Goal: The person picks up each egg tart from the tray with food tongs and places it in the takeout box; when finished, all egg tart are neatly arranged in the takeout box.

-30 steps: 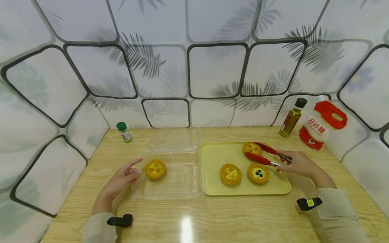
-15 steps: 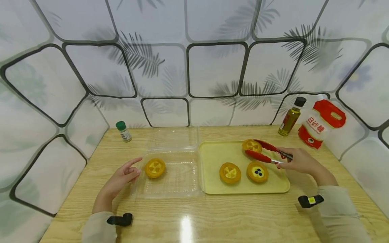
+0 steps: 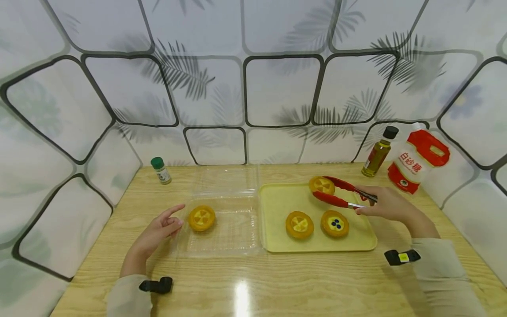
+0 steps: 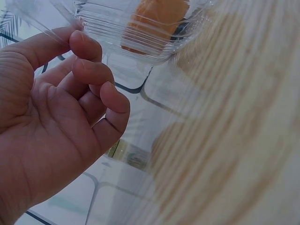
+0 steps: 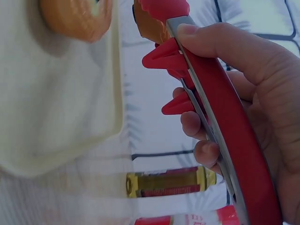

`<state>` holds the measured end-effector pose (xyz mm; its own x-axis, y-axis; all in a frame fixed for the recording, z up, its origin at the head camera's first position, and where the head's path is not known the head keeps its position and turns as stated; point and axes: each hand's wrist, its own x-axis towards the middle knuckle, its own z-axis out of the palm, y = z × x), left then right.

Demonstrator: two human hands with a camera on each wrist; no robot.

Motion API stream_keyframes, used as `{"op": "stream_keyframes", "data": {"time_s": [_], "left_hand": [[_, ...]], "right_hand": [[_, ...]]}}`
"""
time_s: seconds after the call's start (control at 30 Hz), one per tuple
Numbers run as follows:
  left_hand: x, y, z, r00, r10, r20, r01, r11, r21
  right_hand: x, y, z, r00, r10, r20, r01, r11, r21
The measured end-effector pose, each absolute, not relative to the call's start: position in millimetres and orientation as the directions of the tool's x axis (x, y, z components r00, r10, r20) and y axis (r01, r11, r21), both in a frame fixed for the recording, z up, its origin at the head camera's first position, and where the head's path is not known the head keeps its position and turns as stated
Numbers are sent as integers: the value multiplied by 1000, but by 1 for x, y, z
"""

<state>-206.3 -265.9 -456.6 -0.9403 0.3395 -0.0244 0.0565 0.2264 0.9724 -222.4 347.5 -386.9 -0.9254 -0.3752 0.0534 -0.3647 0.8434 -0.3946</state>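
My right hand (image 3: 384, 202) grips red-tipped tongs (image 3: 336, 200). Their tips pinch a round tart (image 3: 321, 186) with a yellow wedge pattern, above the back of the yellow tray (image 3: 277, 198). Towards the front of that tray sit another wedge-patterned tart (image 3: 299, 225) and a tart with dark berries (image 3: 335, 223). At the left, my left hand (image 3: 159, 229) holds the near-left rim of an opened clear plastic container (image 3: 237, 220) with thumb and bent fingers; the index finger points forward. One wedge-patterned tart (image 3: 201, 218) lies in the container's left part.
A green-capped shaker (image 3: 161, 171) stands at the back left. An oil bottle (image 3: 379, 152) and a red-and-white sugar bag (image 3: 417, 160) stand at the back right. The container's clear lid (image 3: 225, 180) lies folded back towards the wall.
My right hand has moved slightly left and up with the tongs, carrying the pinched tart along. The left hand and the other tarts keep their places.
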Motion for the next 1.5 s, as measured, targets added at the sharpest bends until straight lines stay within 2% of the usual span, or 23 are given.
{"op": "stream_keyframes", "data": {"time_s": [0.37,0.73,1.2,1.5], "left_hand": [[-205,-267,-455,-939,343,-30,57,239,969],[-207,-268,-454,-935,353,-25,63,236,970],[-206,-265,-451,-935,352,-35,53,236,970],[-206,-265,-450,-934,353,-45,41,232,972]], "right_hand": [[-222,304,-370,-872,-479,96,-481,808,-341],[-222,249,-358,-817,-571,76,-556,748,-363],[-227,175,-363,-664,-744,73,-690,572,-445],[-232,143,-372,-631,-774,52,-722,561,-405]]}}
